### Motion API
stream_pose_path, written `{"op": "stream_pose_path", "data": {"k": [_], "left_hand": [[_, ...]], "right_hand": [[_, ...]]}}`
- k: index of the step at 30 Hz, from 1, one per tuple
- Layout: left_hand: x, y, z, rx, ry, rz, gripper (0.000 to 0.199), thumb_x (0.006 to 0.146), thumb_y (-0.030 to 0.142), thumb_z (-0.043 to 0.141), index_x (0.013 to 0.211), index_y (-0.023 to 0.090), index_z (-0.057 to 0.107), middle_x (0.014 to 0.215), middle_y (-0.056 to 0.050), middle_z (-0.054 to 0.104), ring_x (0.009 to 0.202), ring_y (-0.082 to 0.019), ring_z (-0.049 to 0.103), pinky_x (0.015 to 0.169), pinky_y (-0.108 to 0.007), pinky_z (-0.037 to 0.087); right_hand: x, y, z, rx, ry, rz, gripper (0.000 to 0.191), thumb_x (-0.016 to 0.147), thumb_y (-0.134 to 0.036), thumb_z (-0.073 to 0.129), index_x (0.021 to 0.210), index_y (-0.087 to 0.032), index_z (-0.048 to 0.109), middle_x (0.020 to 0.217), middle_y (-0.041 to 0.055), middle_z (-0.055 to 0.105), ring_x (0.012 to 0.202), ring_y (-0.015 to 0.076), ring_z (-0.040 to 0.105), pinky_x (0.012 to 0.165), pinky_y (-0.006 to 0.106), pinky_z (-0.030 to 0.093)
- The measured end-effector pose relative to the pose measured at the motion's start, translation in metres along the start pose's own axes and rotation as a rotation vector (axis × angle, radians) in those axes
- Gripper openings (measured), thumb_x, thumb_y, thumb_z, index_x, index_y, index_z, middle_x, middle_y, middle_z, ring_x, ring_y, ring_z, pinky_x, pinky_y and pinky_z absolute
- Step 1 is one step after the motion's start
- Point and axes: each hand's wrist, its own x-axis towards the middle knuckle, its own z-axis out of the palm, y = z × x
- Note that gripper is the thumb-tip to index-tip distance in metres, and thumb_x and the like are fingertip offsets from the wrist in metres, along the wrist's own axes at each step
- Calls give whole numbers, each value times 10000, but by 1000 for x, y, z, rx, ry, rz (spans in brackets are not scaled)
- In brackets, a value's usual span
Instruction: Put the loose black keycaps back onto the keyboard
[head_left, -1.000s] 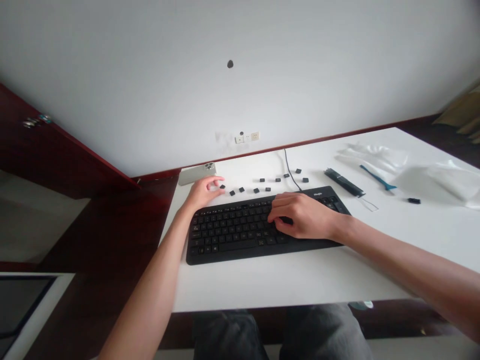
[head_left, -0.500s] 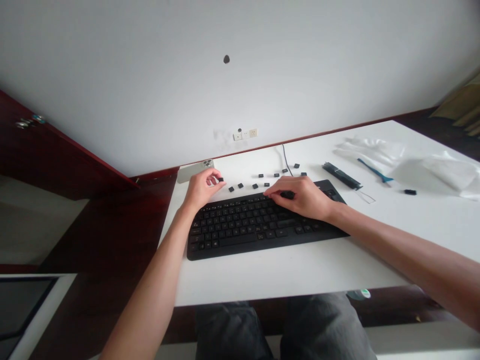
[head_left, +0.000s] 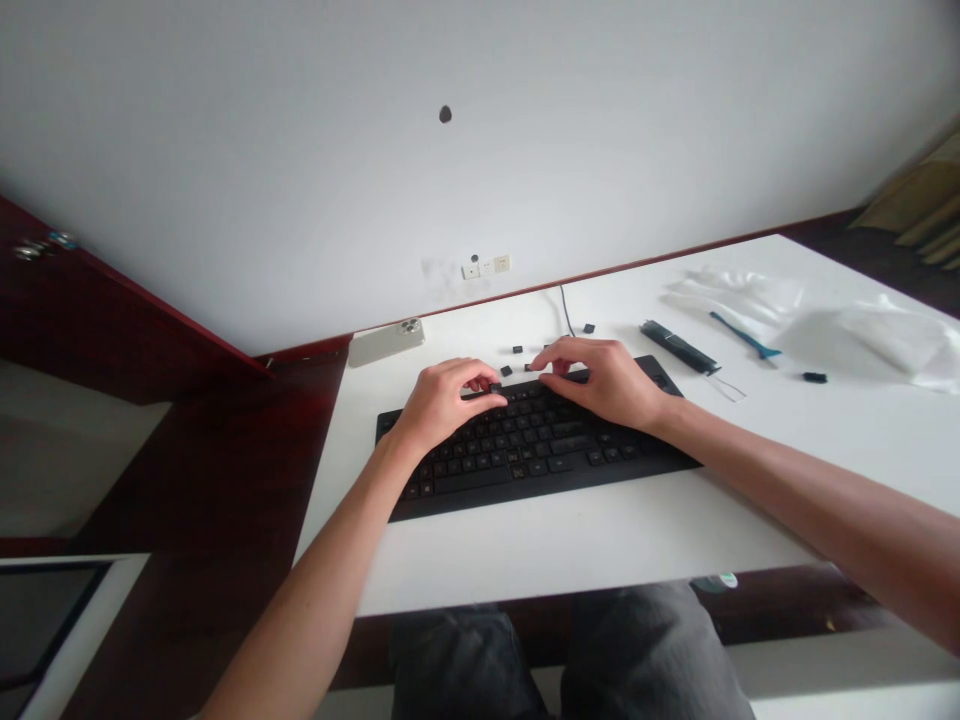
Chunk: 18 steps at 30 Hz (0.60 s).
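A black keyboard [head_left: 480, 478] lies across the white table, partly covered by both hands. My left hand [head_left: 448, 402] is over its upper left part, thumb and fingers closed on a small black keycap [head_left: 495, 387]. Beyond the keyboard's top edge is my right hand [head_left: 604, 380], thumb and index finger apart. Right by its index fingertip lies a loose keycap [head_left: 528, 367]; whether they touch I cannot tell. More loose keycaps lie behind the keyboard, among them one [head_left: 517, 349] farther back and one [head_left: 589, 328] toward the wall. My hands hide others.
A phone [head_left: 386, 342] lies at the table's back left corner. Right of the keyboard are a black strip-shaped packet [head_left: 679, 347], a bent wire [head_left: 729, 388], a blue tool [head_left: 744, 334], a small black piece [head_left: 815, 377] and crumpled clear plastic [head_left: 885, 345]. A cable [head_left: 567, 310] runs toward the wall.
My left hand has moved right with its keycap, from near the phone to over the keyboard. My right hand's fingers have parted and shifted from the keyboard's top edge toward a loose keycap.
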Motion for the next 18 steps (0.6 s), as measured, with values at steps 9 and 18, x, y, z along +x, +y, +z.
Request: {"op": "stream_pose_path", "data": {"k": [9, 18], "left_hand": [[1, 8, 2, 126, 20, 159, 290, 844, 445, 874, 874, 202, 718, 768, -2, 744, 748, -170, 686, 705, -294, 528], [4, 24, 9, 233, 91, 395, 263, 911, 413, 822, 891, 192, 682, 783, -3, 764, 689, -156, 665, 654, -301, 488]], "right_hand": [[-2, -5, 0, 111, -123, -97, 165, 936, -356, 783, 1056, -244, 792, 1078, 56, 801, 924, 226, 750, 875, 388, 602], [-4, -16, 13, 792, -229, 276, 319, 826, -435, 895, 980, -190, 760, 937, 66, 818, 907, 228, 789, 893, 405, 636]]}}
